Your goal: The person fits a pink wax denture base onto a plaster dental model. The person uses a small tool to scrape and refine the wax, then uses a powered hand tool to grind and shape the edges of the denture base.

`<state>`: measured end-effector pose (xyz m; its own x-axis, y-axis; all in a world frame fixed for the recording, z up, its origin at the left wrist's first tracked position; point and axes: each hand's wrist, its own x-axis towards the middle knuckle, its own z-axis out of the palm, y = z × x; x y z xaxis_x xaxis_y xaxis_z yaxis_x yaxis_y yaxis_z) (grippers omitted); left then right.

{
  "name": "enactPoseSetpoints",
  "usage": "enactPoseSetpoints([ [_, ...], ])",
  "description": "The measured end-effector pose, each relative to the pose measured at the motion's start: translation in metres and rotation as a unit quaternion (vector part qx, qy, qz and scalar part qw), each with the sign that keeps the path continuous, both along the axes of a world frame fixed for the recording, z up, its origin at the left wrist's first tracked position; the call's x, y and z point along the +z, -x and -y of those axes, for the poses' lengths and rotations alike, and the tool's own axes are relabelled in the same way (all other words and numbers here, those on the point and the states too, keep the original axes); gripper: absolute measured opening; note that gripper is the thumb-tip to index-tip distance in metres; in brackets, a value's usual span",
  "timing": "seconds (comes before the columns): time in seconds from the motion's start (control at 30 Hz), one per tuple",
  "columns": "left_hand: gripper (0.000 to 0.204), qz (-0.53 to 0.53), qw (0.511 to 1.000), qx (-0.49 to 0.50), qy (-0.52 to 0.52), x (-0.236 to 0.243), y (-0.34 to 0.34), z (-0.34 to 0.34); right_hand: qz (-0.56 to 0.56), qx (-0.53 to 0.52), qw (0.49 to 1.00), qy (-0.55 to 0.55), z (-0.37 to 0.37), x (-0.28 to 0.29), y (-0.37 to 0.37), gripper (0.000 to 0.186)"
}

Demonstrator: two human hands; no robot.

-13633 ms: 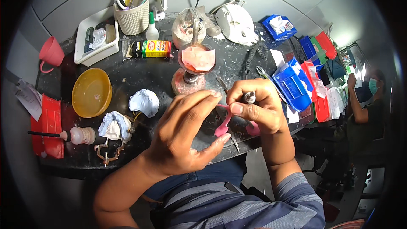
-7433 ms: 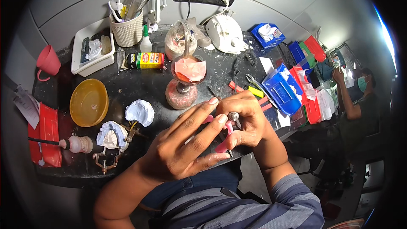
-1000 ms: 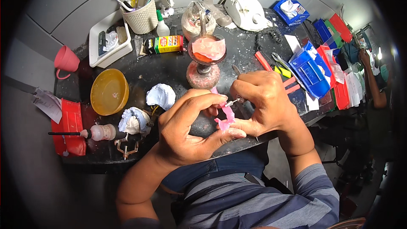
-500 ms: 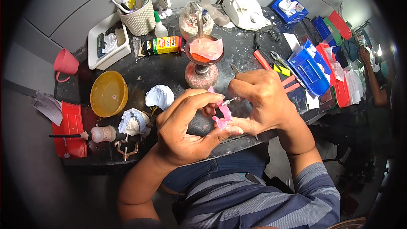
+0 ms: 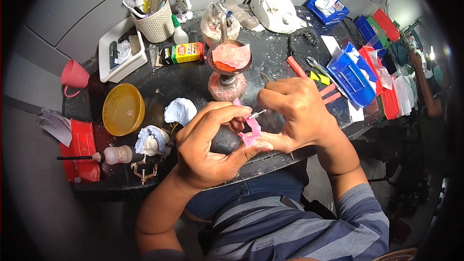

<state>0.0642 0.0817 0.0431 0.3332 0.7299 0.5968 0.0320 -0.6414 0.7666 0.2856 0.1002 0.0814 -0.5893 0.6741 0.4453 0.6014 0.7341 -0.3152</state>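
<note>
My left hand (image 5: 210,142) pinches a small pink wax piece (image 5: 251,130) between thumb and fingers, just above the front edge of the dark workbench (image 5: 193,79). My right hand (image 5: 295,113) grips a thin metal hand tool (image 5: 257,113) whose tip touches the top of the pink piece. Both hands are pressed close together over my lap. Behind them stands a spirit burner (image 5: 227,75) topped with pink wax.
A yellow bowl (image 5: 123,108), white plaster casts (image 5: 180,111), an articulator (image 5: 147,147) and a red pouch (image 5: 79,152) lie left. A white basket of tools (image 5: 155,21), a white tray (image 5: 121,53) and a small box stand behind. Blue and red bins (image 5: 353,75) sit right, where another person (image 5: 427,92) works.
The hands have stayed together at the bench edge; the pink piece has turned slightly in my left fingers while the tool tip stays against it.
</note>
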Motion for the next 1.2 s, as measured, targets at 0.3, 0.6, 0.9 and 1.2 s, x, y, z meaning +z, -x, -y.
enactPoseSetpoints([
  [0.3, 0.054, -0.001, 1.0, -0.002, -0.001, 0.0006, 0.0006, -0.0008, -0.014, -0.008, 1.0, 0.008, 0.0009, -0.0015, -0.0009, 0.059],
  [0.6, 0.059, -0.003, 1.0, -0.007, -0.011, -0.0021, 0.0032, -0.0006, -0.02, 0.0, 1.0, 0.018, -0.001, -0.0017, -0.0003, 0.058],
  [0.9, 0.058, 0.008, 1.0, -0.014, -0.024, -0.0049, 0.0038, -0.0018, -0.041, 0.009, 0.999, 0.023, -0.0029, -0.0055, -0.0013, 0.058],
  [1.2, 0.055, 0.026, 0.999, -0.02, -0.021, -0.0088, 0.0027, -0.0019, -0.056, 0.019, 0.997, 0.041, -0.0027, -0.0049, -0.001, 0.057],
])
